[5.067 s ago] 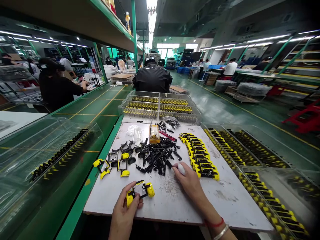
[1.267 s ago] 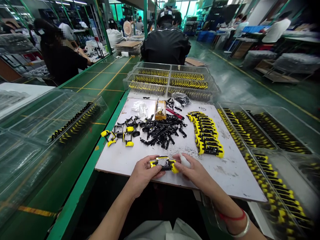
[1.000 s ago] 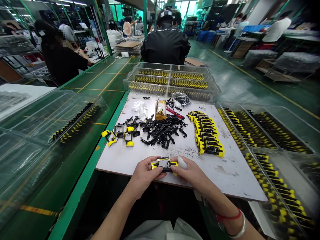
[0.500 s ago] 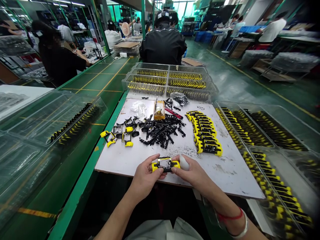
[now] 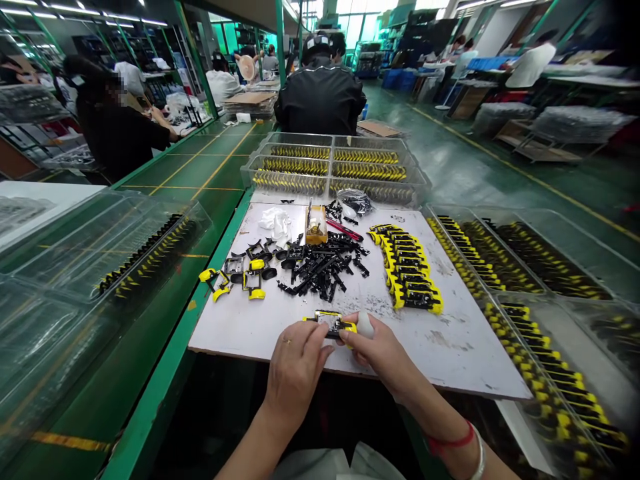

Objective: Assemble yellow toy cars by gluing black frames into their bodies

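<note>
A black and yellow frame part [image 5: 328, 323] is held over the near edge of the white board [image 5: 280, 328]. My right hand [image 5: 377, 343] grips its right end between thumb and fingers, with a small whitish bottle [image 5: 365, 325] also tucked in that hand. My left hand [image 5: 299, 357] lies over the left end, its fingers bent together against the part. Beyond the hands is a loose pile of black pieces [image 5: 325, 267]. Several yellow and black frames [image 5: 254, 280] lie left of it, and a row of similar parts [image 5: 413, 270] stands to its right.
Clear trays with yellow and black parts stand behind the board [image 5: 330, 170], at the right [image 5: 500, 267] and at the left [image 5: 145, 247]. An orange box [image 5: 316, 227], red tweezers [image 5: 345, 230] and white tissue [image 5: 275, 223] lie on the board. A person in black [image 5: 320, 97] sits ahead.
My left hand has turned over so its back faces up, its fingers now across the part's left end. My right hand keeps its hold. The camera view has shifted slightly.
</note>
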Demonstrator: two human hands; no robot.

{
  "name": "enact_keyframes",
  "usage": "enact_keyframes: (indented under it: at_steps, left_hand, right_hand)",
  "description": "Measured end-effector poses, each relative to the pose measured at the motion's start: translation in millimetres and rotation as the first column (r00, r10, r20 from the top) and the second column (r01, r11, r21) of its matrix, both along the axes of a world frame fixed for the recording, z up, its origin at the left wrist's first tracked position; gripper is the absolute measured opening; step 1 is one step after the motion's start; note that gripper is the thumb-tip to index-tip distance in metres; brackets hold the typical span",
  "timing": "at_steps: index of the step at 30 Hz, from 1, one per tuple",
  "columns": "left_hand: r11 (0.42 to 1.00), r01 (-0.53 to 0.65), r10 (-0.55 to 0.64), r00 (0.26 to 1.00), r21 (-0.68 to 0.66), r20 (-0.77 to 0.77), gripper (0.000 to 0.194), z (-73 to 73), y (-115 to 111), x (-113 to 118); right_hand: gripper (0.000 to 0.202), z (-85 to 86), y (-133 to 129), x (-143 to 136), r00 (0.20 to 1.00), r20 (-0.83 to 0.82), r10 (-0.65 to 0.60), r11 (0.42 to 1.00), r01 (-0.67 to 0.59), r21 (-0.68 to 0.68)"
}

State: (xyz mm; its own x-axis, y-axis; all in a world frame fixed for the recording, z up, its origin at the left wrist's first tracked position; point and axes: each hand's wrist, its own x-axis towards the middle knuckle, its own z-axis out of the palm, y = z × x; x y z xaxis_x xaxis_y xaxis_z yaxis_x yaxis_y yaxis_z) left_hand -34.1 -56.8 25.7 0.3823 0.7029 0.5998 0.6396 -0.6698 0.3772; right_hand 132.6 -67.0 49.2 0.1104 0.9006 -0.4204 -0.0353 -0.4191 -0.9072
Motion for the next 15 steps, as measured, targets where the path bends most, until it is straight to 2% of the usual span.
enact_keyframes:
  at_steps: [2,5,8,10,12,15]
  left_hand:
    - [0.996,0.057,-0.053,0.997,0.069,-0.057,0.029,-0.8,0,0]
    - [0.993,0.088,-0.083,0.994,0.075,-0.071,0.028,-2.3,2,0]
    - [0.996,0.09,-0.091,0.996,-0.025,-0.026,0.031,-5.0,2,1]
    - [0.987,0.104,-0.102,0.995,-0.124,0.022,0.038,-6.9,1,2]
    - [0.965,0.146,-0.13,0.988,-0.216,0.087,0.044,-8.0,0,2]
    - [0.905,0.248,-0.168,0.955,-0.346,0.244,0.046,-6.0,-3,4]
  right_hand:
    - [0.034,0.5,0,-1,1.0,0.011,0.004,1.0,-0.004,-0.01]
    - [0.037,2.6,0,-1,1.0,0.005,0.015,1.0,-0.015,0.01]
    - [0.035,6.0,0,4,0.995,-0.055,0.083,0.992,-0.078,0.095]
    - [0.035,8.8,2,10,0.986,-0.04,0.161,0.978,-0.154,0.141]
    - [0.035,11.7,5,15,0.973,0.065,0.22,0.964,-0.228,0.139]
    - [0.028,16.4,9,21,0.905,0.349,0.245,0.941,-0.309,0.139]
